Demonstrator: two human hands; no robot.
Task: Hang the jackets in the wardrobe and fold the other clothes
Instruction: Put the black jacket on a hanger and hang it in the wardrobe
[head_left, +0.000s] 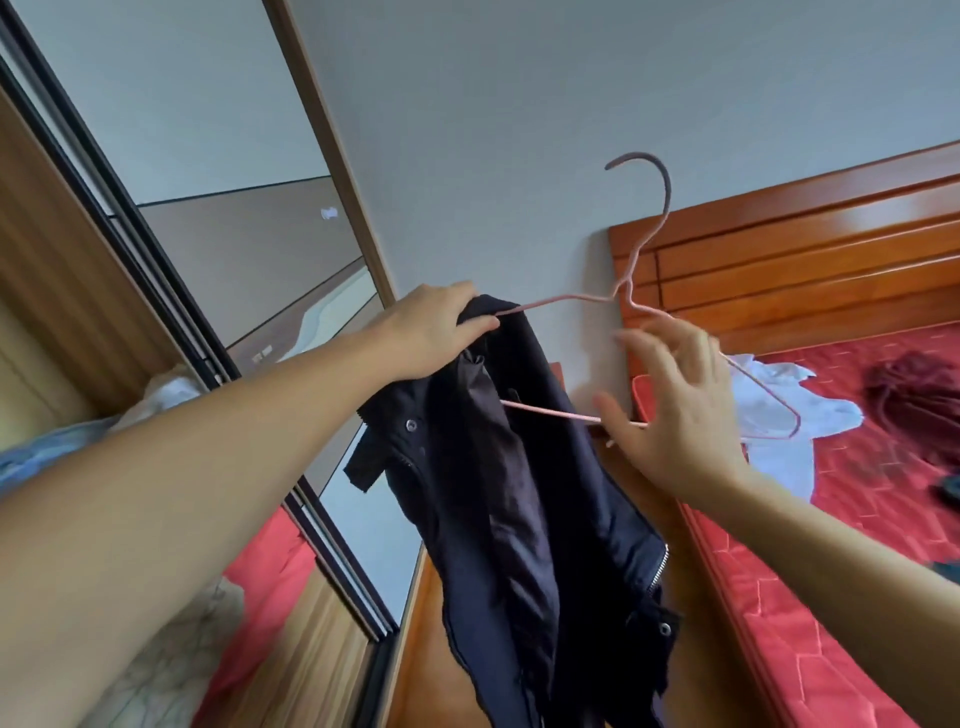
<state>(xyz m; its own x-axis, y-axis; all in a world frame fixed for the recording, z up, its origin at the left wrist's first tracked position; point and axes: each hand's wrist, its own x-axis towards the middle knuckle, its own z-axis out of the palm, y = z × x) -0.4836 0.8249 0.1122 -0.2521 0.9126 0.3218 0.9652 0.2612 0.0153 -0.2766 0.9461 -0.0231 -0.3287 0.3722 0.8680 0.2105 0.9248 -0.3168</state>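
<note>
A dark navy jacket (524, 499) with snap buttons and a zip hangs in mid-air in front of me. Its left shoulder sits over one arm of a pink wire hanger (644, 228); the hanger's right arm sticks out bare. My left hand (441, 332) grips the jacket's collar together with the hanger's left end. My right hand (675, 410) has spread fingers and touches the hanger's lower bar and right arm; motion blur hides whether any finger curls round the wire.
A mirrored sliding wardrobe door (223, 249) stands on the left. On the right is a wooden bed with a headboard (789, 260) and red quilt (831, 519), carrying a white garment (789, 410) and a dark red garment (914, 389). Wooden floor lies below.
</note>
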